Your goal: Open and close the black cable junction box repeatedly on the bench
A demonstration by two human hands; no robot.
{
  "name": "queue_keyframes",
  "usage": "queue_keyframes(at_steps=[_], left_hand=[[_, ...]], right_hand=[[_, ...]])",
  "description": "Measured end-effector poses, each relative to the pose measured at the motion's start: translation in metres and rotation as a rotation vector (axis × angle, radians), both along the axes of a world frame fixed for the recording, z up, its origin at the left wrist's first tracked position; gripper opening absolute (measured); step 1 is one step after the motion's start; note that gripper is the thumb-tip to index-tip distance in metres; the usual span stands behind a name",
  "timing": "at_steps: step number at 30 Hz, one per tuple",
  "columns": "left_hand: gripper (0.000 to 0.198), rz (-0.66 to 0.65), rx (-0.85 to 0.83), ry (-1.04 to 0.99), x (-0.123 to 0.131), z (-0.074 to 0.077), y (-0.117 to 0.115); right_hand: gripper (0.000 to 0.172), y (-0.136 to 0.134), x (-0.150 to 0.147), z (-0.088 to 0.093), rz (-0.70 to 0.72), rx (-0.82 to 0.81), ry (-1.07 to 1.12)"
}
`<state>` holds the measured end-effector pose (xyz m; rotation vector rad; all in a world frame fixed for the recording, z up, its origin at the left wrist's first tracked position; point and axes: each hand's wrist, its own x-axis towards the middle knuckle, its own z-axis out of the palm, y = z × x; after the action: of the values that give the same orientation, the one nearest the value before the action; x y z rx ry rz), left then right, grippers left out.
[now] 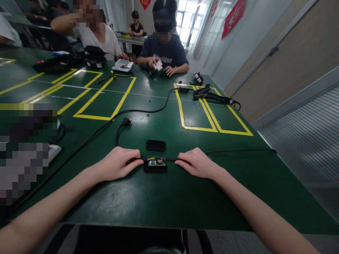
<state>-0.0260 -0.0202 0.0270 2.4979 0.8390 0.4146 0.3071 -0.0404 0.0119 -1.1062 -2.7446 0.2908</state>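
A small open black box [155,165] with a green circuit board inside lies on the green table [169,201] between my hands. A black cable runs out of it on both sides. My left hand [119,163] rests on the table with its fingers pressed on the cable at the box's left end. My right hand [194,163] lies palm down and pinches the cable at the box's right end. The box's black cover [156,145] sits just beyond it.
A black plug [126,122] and a long black cable [148,111] lie further back among yellow tape rectangles [106,100]. More black devices [212,96] lie at the far right. Two people sit at the far side, and a blurred patch covers the left edge.
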Motion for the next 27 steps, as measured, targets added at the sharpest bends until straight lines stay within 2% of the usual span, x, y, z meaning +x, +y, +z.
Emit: queue_keyframes(at_steps=[17, 27], left_hand=[[0.030, -0.017, -0.011, -0.062, -0.0013, 0.0029, -0.0016], [0.028, -0.060, -0.041, -0.059, 0.0008, 0.0052, -0.0031]], right_hand=[[0.035, -0.0026, 0.0008, 0.0000, 0.097, 0.060, 0.197], [0.034, -0.0047, 0.0003, 0.0029, 0.114, 0.048, 0.186]])
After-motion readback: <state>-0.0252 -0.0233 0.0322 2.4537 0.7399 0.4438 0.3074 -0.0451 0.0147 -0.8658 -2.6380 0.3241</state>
